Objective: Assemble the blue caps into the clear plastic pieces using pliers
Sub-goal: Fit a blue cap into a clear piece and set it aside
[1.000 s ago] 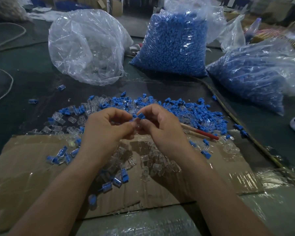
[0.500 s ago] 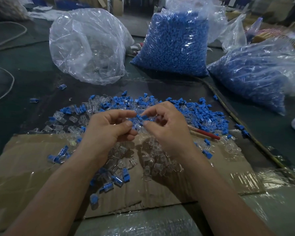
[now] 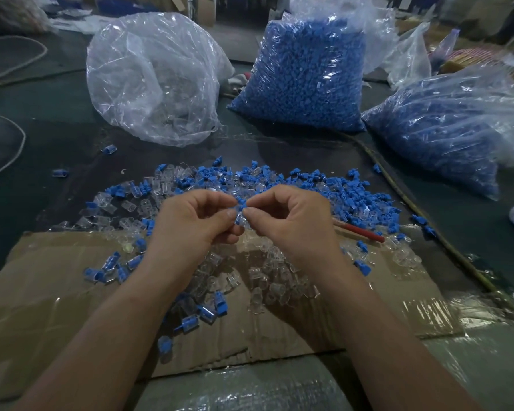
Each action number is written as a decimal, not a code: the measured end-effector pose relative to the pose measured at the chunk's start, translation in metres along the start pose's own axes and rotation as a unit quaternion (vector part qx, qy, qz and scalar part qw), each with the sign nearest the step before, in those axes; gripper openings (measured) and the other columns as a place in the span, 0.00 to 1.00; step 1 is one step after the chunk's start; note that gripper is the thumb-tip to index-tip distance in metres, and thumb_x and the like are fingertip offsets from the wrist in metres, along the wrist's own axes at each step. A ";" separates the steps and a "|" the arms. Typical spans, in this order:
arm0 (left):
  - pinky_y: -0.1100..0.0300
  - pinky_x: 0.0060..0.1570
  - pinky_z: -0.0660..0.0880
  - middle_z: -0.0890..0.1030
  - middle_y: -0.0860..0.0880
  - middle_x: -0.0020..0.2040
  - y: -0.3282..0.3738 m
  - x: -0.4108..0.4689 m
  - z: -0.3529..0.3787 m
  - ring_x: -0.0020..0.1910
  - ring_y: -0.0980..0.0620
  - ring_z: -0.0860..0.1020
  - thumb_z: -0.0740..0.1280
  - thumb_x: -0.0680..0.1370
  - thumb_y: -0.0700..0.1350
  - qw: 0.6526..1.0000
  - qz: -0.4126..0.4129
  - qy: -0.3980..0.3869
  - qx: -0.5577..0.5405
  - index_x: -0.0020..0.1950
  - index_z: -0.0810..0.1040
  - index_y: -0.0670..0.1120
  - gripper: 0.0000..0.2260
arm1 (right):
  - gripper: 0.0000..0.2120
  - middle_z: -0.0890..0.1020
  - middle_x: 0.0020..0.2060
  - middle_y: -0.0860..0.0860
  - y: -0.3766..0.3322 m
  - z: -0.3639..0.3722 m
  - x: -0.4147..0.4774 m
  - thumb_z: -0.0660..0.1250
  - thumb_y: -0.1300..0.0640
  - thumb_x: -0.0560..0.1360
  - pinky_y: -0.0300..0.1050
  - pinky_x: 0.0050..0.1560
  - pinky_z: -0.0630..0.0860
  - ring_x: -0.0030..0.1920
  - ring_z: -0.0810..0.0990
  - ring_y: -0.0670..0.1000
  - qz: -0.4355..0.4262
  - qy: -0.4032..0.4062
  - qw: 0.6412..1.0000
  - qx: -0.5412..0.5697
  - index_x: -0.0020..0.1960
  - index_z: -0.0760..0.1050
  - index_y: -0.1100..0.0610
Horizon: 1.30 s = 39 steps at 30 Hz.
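You are pinching one cap [image 3: 241, 203] into a clear piece [image 3: 239, 219] between your left hand [image 3: 190, 223] and right hand [image 3: 291, 221] above the cardboard [image 3: 42, 292], while a few assembled units [image 3: 113, 266] are lying at left and most loose parts [image 3: 353, 197] are waiting beyond.

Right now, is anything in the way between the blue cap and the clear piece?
No, nothing that shows. The cap sits right on top of the clear piece, touching it. The left hand and right hand pinch them together.
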<state>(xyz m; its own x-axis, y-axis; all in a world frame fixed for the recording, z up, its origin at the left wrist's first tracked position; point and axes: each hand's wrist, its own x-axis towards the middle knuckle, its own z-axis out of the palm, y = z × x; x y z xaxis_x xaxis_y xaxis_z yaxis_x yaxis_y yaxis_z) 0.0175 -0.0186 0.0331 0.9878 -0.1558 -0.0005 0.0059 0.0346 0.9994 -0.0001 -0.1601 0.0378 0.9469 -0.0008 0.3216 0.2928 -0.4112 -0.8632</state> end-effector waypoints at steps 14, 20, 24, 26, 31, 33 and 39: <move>0.66 0.31 0.77 0.81 0.48 0.30 0.000 0.000 -0.001 0.30 0.55 0.80 0.65 0.73 0.31 1.000 0.013 -0.014 0.021 0.40 0.77 0.42 0.07 | 0.07 0.80 0.34 0.39 0.004 0.001 -0.001 0.73 0.62 0.68 0.29 0.40 0.75 0.38 0.80 0.38 -0.067 -0.013 0.997 -0.032 0.46 0.82 0.59; 0.67 0.30 0.77 0.82 0.48 0.31 0.002 0.000 -0.003 0.29 0.54 0.81 0.66 0.73 0.33 0.999 0.023 -0.026 0.032 0.40 0.78 0.43 0.06 | 0.10 0.83 0.40 0.49 0.006 0.003 0.001 0.72 0.59 0.68 0.33 0.45 0.76 0.44 0.79 0.42 -0.125 0.017 0.987 -0.097 0.49 0.82 0.60; 0.66 0.28 0.77 0.82 0.48 0.29 0.003 0.000 -0.003 0.28 0.54 0.80 0.67 0.72 0.33 1.000 0.005 -0.030 0.004 0.39 0.78 0.42 0.06 | 0.10 0.81 0.39 0.44 0.007 0.002 0.001 0.72 0.56 0.68 0.35 0.43 0.77 0.41 0.79 0.43 -0.121 0.022 0.988 -0.097 0.47 0.82 0.58; 0.67 0.28 0.76 0.82 0.47 0.29 0.004 0.000 -0.005 0.28 0.53 0.80 0.67 0.71 0.33 0.999 -0.006 -0.035 -0.015 0.39 0.79 0.41 0.04 | 0.09 0.79 0.37 0.43 0.007 0.002 0.002 0.73 0.56 0.67 0.33 0.42 0.75 0.40 0.78 0.42 -0.131 0.029 0.986 -0.101 0.46 0.82 0.57; 0.66 0.28 0.76 0.82 0.46 0.31 0.006 -0.001 -0.008 0.29 0.52 0.81 0.69 0.68 0.34 0.998 -0.016 -0.054 -0.013 0.40 0.79 0.40 0.03 | 0.10 0.78 0.38 0.41 0.009 0.001 0.001 0.73 0.58 0.66 0.33 0.43 0.76 0.42 0.79 0.42 -0.132 0.014 0.989 -0.071 0.47 0.81 0.56; 0.66 0.28 0.76 0.82 0.46 0.30 0.007 -0.001 -0.009 0.28 0.52 0.80 0.69 0.66 0.35 0.998 -0.015 -0.052 -0.019 0.40 0.79 0.40 0.04 | 0.12 0.78 0.39 0.41 0.009 0.001 0.001 0.74 0.58 0.66 0.34 0.43 0.77 0.42 0.79 0.43 -0.129 -0.001 0.990 -0.053 0.49 0.80 0.54; 0.66 0.26 0.75 0.81 0.46 0.29 0.009 -0.001 -0.009 0.26 0.53 0.79 0.69 0.67 0.34 0.998 -0.023 -0.047 -0.038 0.39 0.79 0.40 0.03 | 0.16 0.79 0.42 0.40 0.010 -0.003 0.003 0.72 0.62 0.67 0.31 0.45 0.74 0.45 0.79 0.40 -0.152 -0.024 0.988 -0.017 0.53 0.77 0.53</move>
<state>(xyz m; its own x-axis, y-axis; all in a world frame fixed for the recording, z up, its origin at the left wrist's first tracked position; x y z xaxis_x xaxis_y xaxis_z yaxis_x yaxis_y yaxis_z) 0.0179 -0.0091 0.0415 0.9675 -0.2499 -0.0390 0.0656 0.0993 0.9929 0.0047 -0.1664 0.0314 0.8210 0.1705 0.5448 0.5611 -0.4169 -0.7151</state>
